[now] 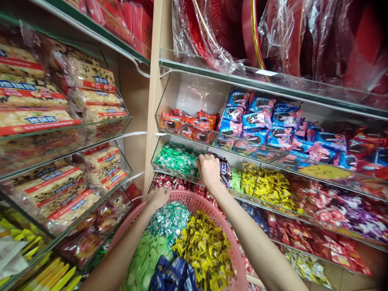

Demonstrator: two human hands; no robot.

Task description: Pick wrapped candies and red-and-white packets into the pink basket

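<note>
A pink perforated basket (pixel 238 258) holds green-and-silver, light green, yellow and dark blue wrapped candies in separate heaps. My left hand (pixel 159 198) is closed at the basket's far left rim. Above the basket, my right hand (pixel 209 169) reaches to the shelf bin's front, its fingers bent, between green wrapped candies (pixel 176 158) and dark brown wrapped bars (pixel 224 169). Whatever its fingers may hold is hidden. Yellow candies (pixel 266 184) fill the bin to the right of the bars.
Glass-fronted shelves (pixel 260 103) cross the view, with blue packets (pixel 257 119) and red packets (pixel 189 123) on the upper tier. Packaged pastries (pixel 91 81) line the left shelves. A wooden upright (pixel 154 97) divides the two units.
</note>
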